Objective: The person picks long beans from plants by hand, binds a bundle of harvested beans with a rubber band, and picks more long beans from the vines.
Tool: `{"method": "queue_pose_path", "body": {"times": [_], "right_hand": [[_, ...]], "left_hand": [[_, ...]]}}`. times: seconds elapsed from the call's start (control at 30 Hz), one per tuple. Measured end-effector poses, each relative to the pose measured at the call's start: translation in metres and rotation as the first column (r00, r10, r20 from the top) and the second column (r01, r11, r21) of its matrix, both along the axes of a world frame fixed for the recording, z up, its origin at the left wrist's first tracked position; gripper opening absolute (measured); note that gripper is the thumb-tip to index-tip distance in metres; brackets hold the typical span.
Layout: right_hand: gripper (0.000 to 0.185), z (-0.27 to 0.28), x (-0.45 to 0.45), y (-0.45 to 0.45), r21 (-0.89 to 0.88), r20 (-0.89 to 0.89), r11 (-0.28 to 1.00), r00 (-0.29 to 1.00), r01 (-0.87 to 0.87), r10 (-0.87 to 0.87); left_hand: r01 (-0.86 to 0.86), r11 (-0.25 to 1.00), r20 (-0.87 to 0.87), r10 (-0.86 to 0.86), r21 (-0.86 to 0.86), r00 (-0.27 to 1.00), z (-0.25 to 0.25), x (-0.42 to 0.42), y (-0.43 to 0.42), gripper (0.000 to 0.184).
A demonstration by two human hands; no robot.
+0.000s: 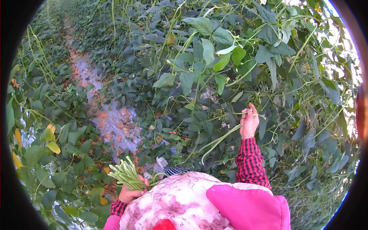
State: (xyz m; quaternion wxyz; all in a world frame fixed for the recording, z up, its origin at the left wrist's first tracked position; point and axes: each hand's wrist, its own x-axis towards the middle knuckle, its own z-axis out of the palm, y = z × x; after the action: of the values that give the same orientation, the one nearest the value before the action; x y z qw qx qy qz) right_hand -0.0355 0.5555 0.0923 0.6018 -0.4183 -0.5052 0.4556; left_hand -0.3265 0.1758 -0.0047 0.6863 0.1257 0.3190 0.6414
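Green beans (126, 173) sit bunched in the clasping left hand (130, 193), while the right hand (249, 122) pinches a few pods (230, 133) (perhaps attached), so tugging too hard might tear the leafy vines (263, 54) around it.

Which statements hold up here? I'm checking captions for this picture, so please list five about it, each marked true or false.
1. The left hand holds a bundle of green pods. True.
2. The right hand is empty. False: its fingers grip a few long green pods.
3. The right sleeve is checked in red and black. True.
4. The right hand is resting on the left one. False: the two hands are well apart.
5. The pale strip of ground between the plants is bare of leaves. False: brown dry leaves lie scattered over it.
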Motion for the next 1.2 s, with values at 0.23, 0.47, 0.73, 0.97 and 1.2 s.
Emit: {"method": "queue_pose_path", "body": {"times": [0.23, 0.47, 0.73, 0.97, 1.2], "right_hand": [[0.027, 0.005, -0.019, -0.029, -0.114, 0.160, 0.977, 0.967, -0.183, 0.199], [0.017, 0.008, -0.086, -0.051, -0.062, 0.081, 0.815, 0.811, -0.577, 0.580], [0.018, 0.085, -0.129, 0.009, -0.126, 0.010, 0.838, 0.844, -0.531, 0.536], [0.017, 0.232, -0.184, -0.036, -0.010, 0.333, 0.575, 0.540, -0.818, 0.773], [0.017, 0.194, -0.153, 0.151, 0.521, 0.837, 0.711, 0.120, -0.472, -0.534]], "left_hand": [[0.002, 1.000, 0.013, -0.002, 0.004, 1.000, 0.001, 0.003, 0.000, 0.051], [-0.009, 1.000, 0.011, 0.010, -0.017, 1.000, 0.007, 0.005, 0.001, 0.052], [-0.065, 0.998, -0.006, 0.065, -0.026, 0.998, 0.002, 0.008, -0.005, 0.052], [-0.091, 0.995, -0.005, 0.091, -0.031, 0.996, -0.007, 0.010, -0.005, 0.052], [-0.123, 0.992, 0.002, 0.123, 0.022, 0.992, -0.014, 0.011, 0.001, 0.051]]}}
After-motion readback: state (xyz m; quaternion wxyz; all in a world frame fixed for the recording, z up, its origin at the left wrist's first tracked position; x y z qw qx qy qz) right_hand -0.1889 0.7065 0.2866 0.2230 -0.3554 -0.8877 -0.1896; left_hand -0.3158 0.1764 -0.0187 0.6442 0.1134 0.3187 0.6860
